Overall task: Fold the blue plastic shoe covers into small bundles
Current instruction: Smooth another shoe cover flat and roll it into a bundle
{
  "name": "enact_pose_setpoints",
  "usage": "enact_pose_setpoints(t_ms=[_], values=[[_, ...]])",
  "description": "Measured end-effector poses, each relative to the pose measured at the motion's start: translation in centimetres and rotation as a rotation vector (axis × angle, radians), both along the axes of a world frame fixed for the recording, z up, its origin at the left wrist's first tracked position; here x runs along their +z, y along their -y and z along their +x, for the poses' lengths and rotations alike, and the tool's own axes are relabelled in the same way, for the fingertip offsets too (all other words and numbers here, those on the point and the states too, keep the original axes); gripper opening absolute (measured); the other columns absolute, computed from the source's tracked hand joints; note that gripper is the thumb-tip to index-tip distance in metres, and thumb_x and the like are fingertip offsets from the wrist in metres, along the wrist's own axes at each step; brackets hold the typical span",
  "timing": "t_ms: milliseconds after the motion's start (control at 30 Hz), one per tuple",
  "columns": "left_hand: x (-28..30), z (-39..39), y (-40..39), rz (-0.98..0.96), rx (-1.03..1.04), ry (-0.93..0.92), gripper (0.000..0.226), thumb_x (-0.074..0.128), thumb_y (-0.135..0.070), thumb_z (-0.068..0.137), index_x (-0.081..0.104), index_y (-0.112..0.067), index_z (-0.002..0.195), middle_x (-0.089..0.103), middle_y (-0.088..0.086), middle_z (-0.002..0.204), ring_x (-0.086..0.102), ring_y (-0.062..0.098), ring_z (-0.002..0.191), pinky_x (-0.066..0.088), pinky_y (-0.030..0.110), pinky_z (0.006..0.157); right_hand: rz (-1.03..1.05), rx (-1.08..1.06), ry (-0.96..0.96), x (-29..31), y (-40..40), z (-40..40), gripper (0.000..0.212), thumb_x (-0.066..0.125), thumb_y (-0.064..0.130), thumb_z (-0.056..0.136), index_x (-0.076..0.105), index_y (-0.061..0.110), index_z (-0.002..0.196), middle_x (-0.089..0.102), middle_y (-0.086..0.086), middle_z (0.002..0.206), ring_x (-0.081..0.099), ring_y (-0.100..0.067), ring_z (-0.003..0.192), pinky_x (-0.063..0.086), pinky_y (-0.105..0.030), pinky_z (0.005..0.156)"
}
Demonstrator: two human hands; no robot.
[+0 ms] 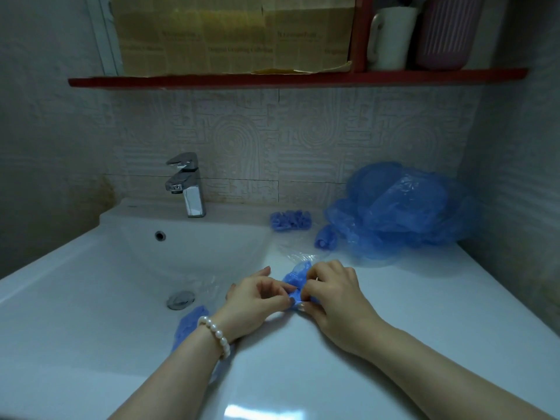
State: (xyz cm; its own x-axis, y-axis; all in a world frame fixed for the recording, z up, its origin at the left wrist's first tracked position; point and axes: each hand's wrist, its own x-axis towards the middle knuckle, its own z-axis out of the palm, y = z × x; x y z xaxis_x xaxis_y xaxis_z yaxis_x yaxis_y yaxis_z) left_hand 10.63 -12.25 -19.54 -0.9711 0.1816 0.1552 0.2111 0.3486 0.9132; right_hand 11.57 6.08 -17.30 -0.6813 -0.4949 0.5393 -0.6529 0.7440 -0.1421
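Our left hand (257, 301) and right hand (331, 294) meet over the white surface (394, 298), fingertips nearly touching, both pinching a scrunched blue cover (295, 283) between them. The cover sits right at the sink's (91, 268) near-right rim. A pearl bracelet (215, 334) circles our left wrist.

Under our left forearm, another blue cover (189, 324) lies inside the sink, partly hidden by the wrist. Just beyond our left hand is the drain (181, 299), and a clear bit of film (209, 284) lies beside it. More clear plastic (303, 253) rests on the surface just past our hands.

Farther out, beyond the right hand, we see 2 folded bundles: 1 (291, 220) near the wall, 1 (325, 241) beside a loose pile of covers (400, 207) in the corner. The faucet (189, 183) stands beyond our left hand. Above it all, a red shelf (272, 78) carries a white mug (391, 37) and a pink container (445, 31).
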Motion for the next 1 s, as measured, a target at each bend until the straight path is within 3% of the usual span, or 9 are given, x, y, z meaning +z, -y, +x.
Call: enact_pose_setpoints(t_ms=[67,167,267,400,500,600,733,900,1000], values=[[-0.2,0.2,0.2,0.087,-0.026,0.002,0.031,0.078,-0.052,0.043,0.071,-0.034,0.068,0.072,-0.016,0.087,0.044,-0.003,0.12,0.024,0.045,0.114,-0.019,0.021,0.102,0.2,0.1,-0.1,0.019,0.053,0.036,0.086,0.062,0.022,0.079,0.043,0.01,0.091,0.032,-0.01,0.089,0.024,-0.022,0.077],[-0.3,0.4,0.2,-0.011,-0.006,-0.041,0.03,0.077,-0.056,0.041,0.073,-0.039,0.065,0.072,-0.018,0.089,0.034,-0.008,0.127,0.018,0.042,0.116,0.001,-0.018,0.27,0.4,-0.2,-0.4,0.012,0.046,0.034,0.096,0.051,0.03,0.085,0.036,0.012,0.099,0.027,-0.008,0.099,0.02,-0.026,0.086],[-0.2,0.4,0.2,-0.04,0.017,-0.06,0.03,0.075,-0.059,0.042,0.074,-0.038,0.063,0.071,-0.021,0.089,0.034,-0.011,0.123,0.02,0.043,0.114,-0.037,-0.064,0.209,0.3,-0.1,0.1,0.011,0.05,0.039,0.091,0.048,0.029,0.085,0.04,0.012,0.097,0.032,-0.009,0.099,0.019,-0.024,0.082],[0.0,0.4,0.0,-0.078,0.024,-0.066,0.031,0.068,-0.063,0.045,0.073,-0.038,0.063,0.07,-0.024,0.09,0.034,-0.01,0.123,0.017,0.045,0.114,-0.054,-0.015,0.085,0.0,-1.1,0.1,0.03,0.056,0.058,0.071,0.061,0.029,0.08,0.047,0.013,0.093,0.038,-0.01,0.094,0.023,-0.018,0.081],[0.1,0.7,-0.1,-0.05,0.025,-0.073,0.03,0.069,-0.062,0.046,0.071,-0.043,0.069,0.071,-0.021,0.089,0.035,-0.011,0.124,0.019,0.044,0.114,0.008,-0.019,0.058,0.1,-0.8,-0.1,0.022,0.063,0.044,0.078,0.067,0.022,0.081,0.051,0.007,0.096,0.044,-0.019,0.099,0.02,-0.029,0.076],[0.2,1.0,-0.1,-0.078,0.029,-0.101,0.04,0.074,-0.061,0.041,0.07,-0.046,0.078,0.071,-0.021,0.089,0.042,-0.015,0.119,0.024,0.042,0.113,0.041,0.001,0.17,0.7,-0.6,-0.1,0.015,0.056,0.035,0.091,0.065,0.023,0.091,0.043,0.01,0.102,0.034,-0.014,0.108,0.014,-0.025,0.08],[0.6,1.4,-0.6,-0.151,0.06,-0.161,0.025,0.065,-0.067,0.043,0.068,-0.052,0.063,0.066,-0.034,0.081,0.044,-0.016,0.113,0.025,0.051,0.111,0.05,0.013,0.394,1.4,-0.7,-0.2,0.027,0.048,0.031,0.095,0.042,0.035,0.069,0.038,0.011,0.098,0.028,-0.007,0.1,0.017,-0.024,0.083],[0.7,1.5,-0.8,-0.164,0.074,-0.213,0.02,0.056,-0.064,0.051,0.065,-0.053,0.064,0.065,-0.031,0.072,0.05,-0.018,0.105,0.025,0.053,0.11,-0.041,0.011,0.07,0.5,-1.1,0.4,0.017,0.055,0.048,0.078,0.055,0.032,0.075,0.047,0.013,0.086,0.038,-0.007,0.087,0.025,-0.02,0.08],[0.5,1.5,-0.8,-0.174,0.084,-0.206,0.026,0.056,-0.063,0.05,0.067,-0.046,0.066,0.066,-0.028,0.076,0.051,-0.013,0.108,0.026,0.052,0.109,-0.031,0.049,0.094,0.8,-1.4,0.3,0.017,0.07,0.045,0.067,0.066,0.029,0.07,0.052,0.012,0.079,0.047,-0.011,0.082,0.026,-0.019,0.076]])
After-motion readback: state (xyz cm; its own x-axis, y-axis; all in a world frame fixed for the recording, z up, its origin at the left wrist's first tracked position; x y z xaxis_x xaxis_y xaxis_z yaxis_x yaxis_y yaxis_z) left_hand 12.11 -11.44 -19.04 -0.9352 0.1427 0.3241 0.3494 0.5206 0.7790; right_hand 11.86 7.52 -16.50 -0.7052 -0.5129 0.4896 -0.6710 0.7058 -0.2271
